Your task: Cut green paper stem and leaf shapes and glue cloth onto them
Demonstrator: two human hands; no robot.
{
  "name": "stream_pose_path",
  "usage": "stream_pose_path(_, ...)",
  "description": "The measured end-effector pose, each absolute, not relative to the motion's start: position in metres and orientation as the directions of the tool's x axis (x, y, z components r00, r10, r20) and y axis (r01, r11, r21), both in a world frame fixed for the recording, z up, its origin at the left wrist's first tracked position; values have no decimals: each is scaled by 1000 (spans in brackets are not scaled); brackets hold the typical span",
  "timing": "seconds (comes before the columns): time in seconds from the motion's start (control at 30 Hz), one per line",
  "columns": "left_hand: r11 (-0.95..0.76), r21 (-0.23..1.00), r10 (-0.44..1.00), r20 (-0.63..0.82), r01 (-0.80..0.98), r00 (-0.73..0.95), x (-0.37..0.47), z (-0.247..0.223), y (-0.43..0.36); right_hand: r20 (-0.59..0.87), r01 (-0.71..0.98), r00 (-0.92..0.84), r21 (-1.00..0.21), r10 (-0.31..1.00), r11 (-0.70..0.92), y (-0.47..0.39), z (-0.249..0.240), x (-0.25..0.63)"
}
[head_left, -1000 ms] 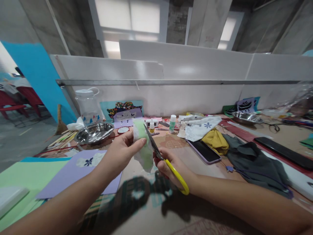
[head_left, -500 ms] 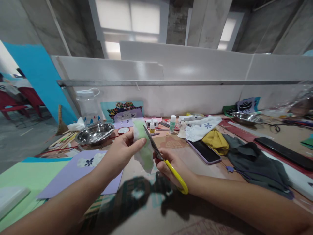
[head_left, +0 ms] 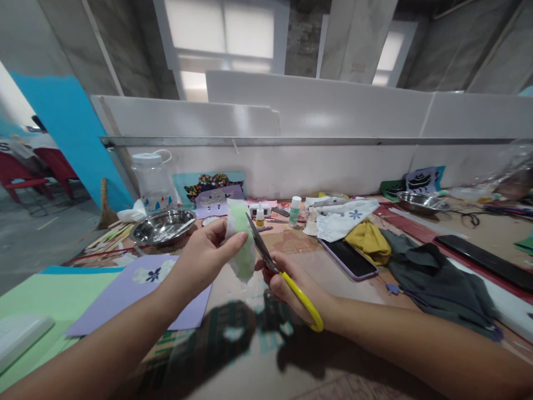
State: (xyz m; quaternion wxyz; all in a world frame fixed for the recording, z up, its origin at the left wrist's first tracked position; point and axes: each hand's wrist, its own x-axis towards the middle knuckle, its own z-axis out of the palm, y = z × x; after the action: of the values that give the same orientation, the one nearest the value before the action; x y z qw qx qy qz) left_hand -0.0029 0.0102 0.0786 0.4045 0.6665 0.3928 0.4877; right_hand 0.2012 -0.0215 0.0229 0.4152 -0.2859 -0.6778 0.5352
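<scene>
A light green and white piece (head_left: 241, 258) hangs upright over the middle of the table, pinched between the thumb and fingers of my left hand (head_left: 212, 247). My right hand (head_left: 293, 283) is closed round scissors (head_left: 302, 300) with yellow handles. Their dark blades point up and to the left, beside the right edge of the green and white piece. Whether the blades touch it, I cannot tell. Below both hands lies the brown table surface (head_left: 245, 355), with their shadows on it.
Purple paper (head_left: 187, 311) lies on green sheets (head_left: 25, 294) at left, near a metal bowl (head_left: 162, 228) and clear jug (head_left: 154, 183). Behind my hands stand a small bottle (head_left: 260, 216) and glue stick (head_left: 295, 211). Right are a phone (head_left: 352, 260), yellow cloth (head_left: 368, 241) and dark cloth (head_left: 437, 278).
The green and white piece has turned slightly in my left hand, and its lower end sits higher and further left. The scissors remain beside it, nearly unmoved.
</scene>
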Motion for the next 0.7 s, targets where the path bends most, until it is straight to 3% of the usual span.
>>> stream_pose_path(0.17, -380, 902, 917, 339, 205, 209, -1, 81, 9, 245, -40, -505, -964, 827, 262, -22, 27, 202)
stream_pose_path(0.7, -370, 913, 906, 314, 171, 286, 2, 83, 6, 195, -108, -442, -981, 876, 164, -20, 24, 199)
